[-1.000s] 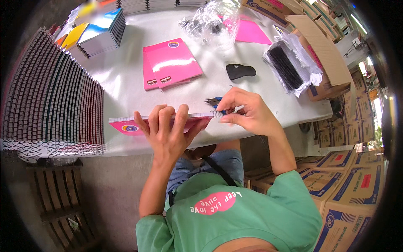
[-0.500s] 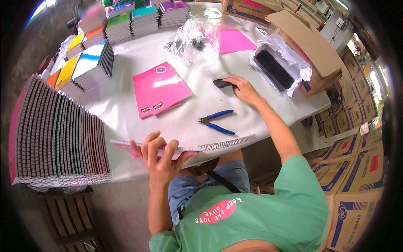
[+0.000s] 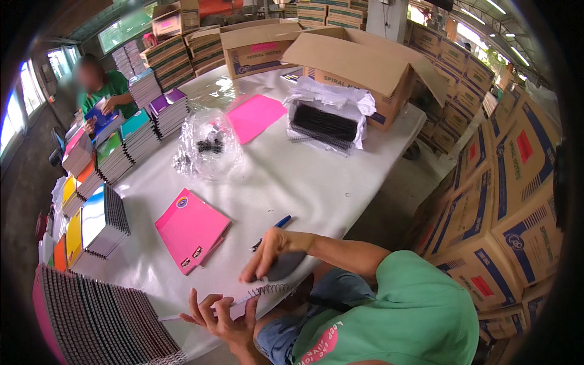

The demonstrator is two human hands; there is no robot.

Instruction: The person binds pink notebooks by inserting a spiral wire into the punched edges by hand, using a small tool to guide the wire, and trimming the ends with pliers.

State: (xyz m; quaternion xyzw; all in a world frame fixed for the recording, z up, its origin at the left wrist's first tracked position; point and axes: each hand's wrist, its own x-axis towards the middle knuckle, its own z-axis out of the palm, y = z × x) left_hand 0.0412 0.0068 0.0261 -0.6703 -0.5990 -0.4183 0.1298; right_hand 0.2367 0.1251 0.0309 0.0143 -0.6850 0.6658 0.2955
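Note:
My left hand (image 3: 225, 319) holds a thin notebook (image 3: 239, 299) at the table's near edge, its fingers bent over the page edge. A wire spiral coil (image 3: 271, 290) runs along that edge and sticks out past it to the right. Just above the coil, my right hand (image 3: 271, 252) is closed on a dark flat piece (image 3: 287, 267), whose kind I cannot make out. Beyond this hand lie blue-handled cutting pliers (image 3: 280, 223), partly hidden by it. Pink notebook covers (image 3: 191, 228) lie to the left of the pliers.
At left stand a tall stack of spiral-bound notebooks (image 3: 106, 313) and several coloured notebook stacks (image 3: 109, 213). Crumpled clear plastic (image 3: 210, 152), a pink sheet (image 3: 258, 115) and black coils in white paper (image 3: 322, 121) lie farther back. Cartons (image 3: 511, 182) rise at right. A co-worker (image 3: 115, 91) handles a blue notebook.
My right hand has brought the dark piece from the table over to the coil by my left hand. The view has swung up and right, bringing the co-worker and more cartons into sight.

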